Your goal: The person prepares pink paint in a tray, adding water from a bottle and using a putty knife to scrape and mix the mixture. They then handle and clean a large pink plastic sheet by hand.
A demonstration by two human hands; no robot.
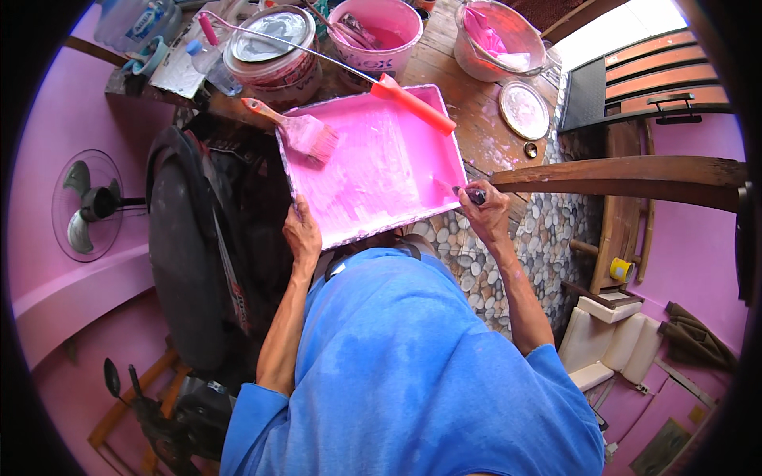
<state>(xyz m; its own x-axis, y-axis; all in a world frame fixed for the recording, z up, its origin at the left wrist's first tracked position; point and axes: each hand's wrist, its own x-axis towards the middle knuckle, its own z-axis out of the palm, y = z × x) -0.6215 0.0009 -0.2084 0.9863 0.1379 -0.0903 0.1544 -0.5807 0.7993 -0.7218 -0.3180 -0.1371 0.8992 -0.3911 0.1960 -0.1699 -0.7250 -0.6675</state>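
Observation:
A white-rimmed paint tray (365, 170), coated inside with pink paint, is in front of my body, tilted slightly. My left hand (302, 232) is closed around its near left edge, thumb over the rim. Near the tray's right edge, my right hand (486, 208) is closed on a dark-handled putty knife (475, 195), its thin end over the pink surface. A paint-smeared brush (302, 135) lies across the far left corner. The orange handle of a paint roller (413, 103) rests over the far right part; its metal rod stretches back left.
On the wooden table (476, 119) stand a lidded paint pail (274, 79), a bucket of pink paint (385, 71), a pail with pink cloth (496, 59) and a round lid (524, 109). A motorcycle (190, 238) is at left, a wooden beam (619, 174) at right.

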